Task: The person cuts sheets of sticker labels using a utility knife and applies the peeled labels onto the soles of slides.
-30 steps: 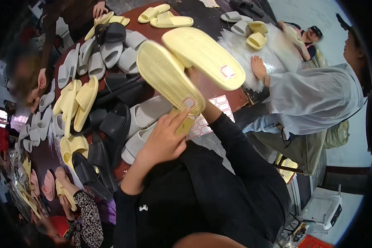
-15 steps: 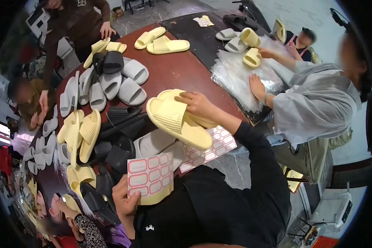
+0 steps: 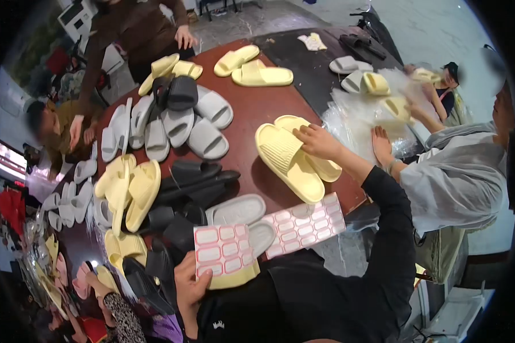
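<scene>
Between the thumb and fingers of my left hand (image 3: 190,288) is a sheet of red-framed labels (image 3: 225,249), with a yellow sheet (image 3: 234,278) under it. My right hand (image 3: 319,142) grips a pair of yellow slippers (image 3: 286,157), soles down, over the red-brown table (image 3: 252,108); whether they touch it I cannot tell. A second label sheet (image 3: 306,224) lies at the table edge below the slippers. Grey slippers (image 3: 236,210) lie partly behind the sheet in my left hand, beside black slippers (image 3: 183,228).
Piles of grey slippers (image 3: 208,138), yellow slippers (image 3: 143,194) and black slippers (image 3: 180,92) cover the left side. Another yellow pair (image 3: 262,74) lies at the back. At right a co-worker in grey (image 3: 452,177) handles clear plastic bags (image 3: 349,123). Other people stand or sit around.
The yellow slippers have turned from soles showing to soles down and were lowered over the table, gripped by my right hand. My left hand has drawn back toward me with the label sheet.
</scene>
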Demonstrator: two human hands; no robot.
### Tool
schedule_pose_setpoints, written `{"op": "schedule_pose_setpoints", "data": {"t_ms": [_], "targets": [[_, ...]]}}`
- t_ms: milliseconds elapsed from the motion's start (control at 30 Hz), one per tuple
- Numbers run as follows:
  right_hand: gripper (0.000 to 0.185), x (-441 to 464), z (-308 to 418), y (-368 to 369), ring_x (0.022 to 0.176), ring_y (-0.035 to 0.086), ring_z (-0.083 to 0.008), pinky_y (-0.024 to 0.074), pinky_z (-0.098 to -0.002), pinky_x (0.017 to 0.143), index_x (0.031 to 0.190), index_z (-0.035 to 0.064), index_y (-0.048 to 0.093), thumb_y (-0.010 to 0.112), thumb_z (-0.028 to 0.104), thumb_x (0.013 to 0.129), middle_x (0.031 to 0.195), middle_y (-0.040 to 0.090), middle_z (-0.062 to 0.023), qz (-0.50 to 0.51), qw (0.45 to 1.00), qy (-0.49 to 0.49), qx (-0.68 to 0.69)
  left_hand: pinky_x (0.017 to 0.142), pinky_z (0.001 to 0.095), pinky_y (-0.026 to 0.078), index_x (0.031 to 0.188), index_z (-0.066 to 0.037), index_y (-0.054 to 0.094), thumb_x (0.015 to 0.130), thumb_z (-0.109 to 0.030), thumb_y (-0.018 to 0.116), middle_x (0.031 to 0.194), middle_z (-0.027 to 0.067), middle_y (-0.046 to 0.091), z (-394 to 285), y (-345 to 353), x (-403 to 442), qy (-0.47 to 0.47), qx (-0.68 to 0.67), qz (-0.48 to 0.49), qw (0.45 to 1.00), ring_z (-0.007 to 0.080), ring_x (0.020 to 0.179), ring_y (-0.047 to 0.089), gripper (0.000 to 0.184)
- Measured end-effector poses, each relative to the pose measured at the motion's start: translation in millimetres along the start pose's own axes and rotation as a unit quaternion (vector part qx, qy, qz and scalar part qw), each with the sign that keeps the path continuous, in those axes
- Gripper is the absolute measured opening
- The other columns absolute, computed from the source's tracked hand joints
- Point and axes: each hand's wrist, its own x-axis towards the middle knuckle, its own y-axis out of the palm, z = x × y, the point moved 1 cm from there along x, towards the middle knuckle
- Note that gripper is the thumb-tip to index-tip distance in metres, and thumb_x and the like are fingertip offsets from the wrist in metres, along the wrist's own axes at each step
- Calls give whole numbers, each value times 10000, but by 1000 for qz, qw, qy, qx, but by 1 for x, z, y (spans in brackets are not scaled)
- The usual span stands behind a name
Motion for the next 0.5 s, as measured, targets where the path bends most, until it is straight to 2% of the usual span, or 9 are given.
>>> {"op": "schedule_pose_setpoints", "data": {"t_ms": [133, 167, 200, 267, 300, 400, 433, 500], "targets": [[137, -47, -82, 16, 942, 537, -256, 454, -358, 736, 670, 75, 637, 601, 204, 641, 1085, 573, -119, 22, 991, 76, -104, 744, 322, 450, 929, 63, 636, 721, -44, 595, 903, 165, 646, 2, 3, 6, -35, 1, -10, 999, 257, 829, 594, 237], [147, -63, -107, 25, 903, 530, -263, 448, -362, 705, 751, 84, 662, 582, 191, 691, 1044, 570, -111, 55, 978, 171, -102, 744, 321, 449, 928, 63, 636, 723, -45, 596, 902, 164, 646, 3, 3, 5, -48, -7, -13, 999, 253, 826, 592, 235], [223, -82, -135, 26, 920, 535, -270, 445, -378, 715, 911, 67, 662, 555, 171, 746, 1062, 565, -114, 96, 976, 156, -120, 743, 320, 449, 926, 63, 636, 724, -46, 598, 901, 162, 646, 2, 1, 4, -61, -13, -20, 998, 250, 823, 591, 233], [264, -98, -172, 26, 919, 552, -277, 450, -382, 727, 1004, 84, 650, 538, 147, 774, 1101, 556, -124, 136, 906, 355, -188, 746, 319, 448, 925, 63, 637, 725, -45, 598, 899, 162, 646, 5, 4, 12, -56, -10, -26, 998, 248, 824, 591, 231], [264, -102, -170, 32, 919, 552, -277, 450, -382, 727, 1004, 84, 650, 538, 147, 774, 1101, 556, -124, 137, 907, 354, -182, 749, 318, 448, 923, 63, 638, 726, -45, 598, 897, 161, 646, 4, 4, 10, -63, -8, -28, 998, 246, 825, 591, 228], [162, -92, -181, 26, 907, 568, -234, 461, -383, 690, 856, 108, 670, 561, 148, 743, 1060, 571, -92, 20, 855, 435, -282, 759, 316, 447, 924, 63, 640, 728, -39, 598, 897, 161, 647, 6, 4, 14, -66, -8, -32, 997, 245, 832, 593, 225], [162, -83, -178, 29, 907, 568, -234, 461, -383, 690, 856, 108, 670, 561, 148, 743, 1060, 571, -92, 19, 857, 432, -280, 765, 315, 447, 926, 63, 641, 729, -34, 596, 897, 161, 647, 7, 3, 15, -70, -5, -28, 997, 247, 838, 595, 224], [201, -41, -153, 33, 904, 573, -235, 464, -392, 685, 933, 140, 657, 577, 139, 748, 1000, 582, -79, 102, 900, 389, -168, 772, 315, 447, 927, 62, 642, 730, -29, 595, 898, 160, 648, 7, 3, 16, -77, -2, -26, 997, 248, 845, 598, 223]]}}
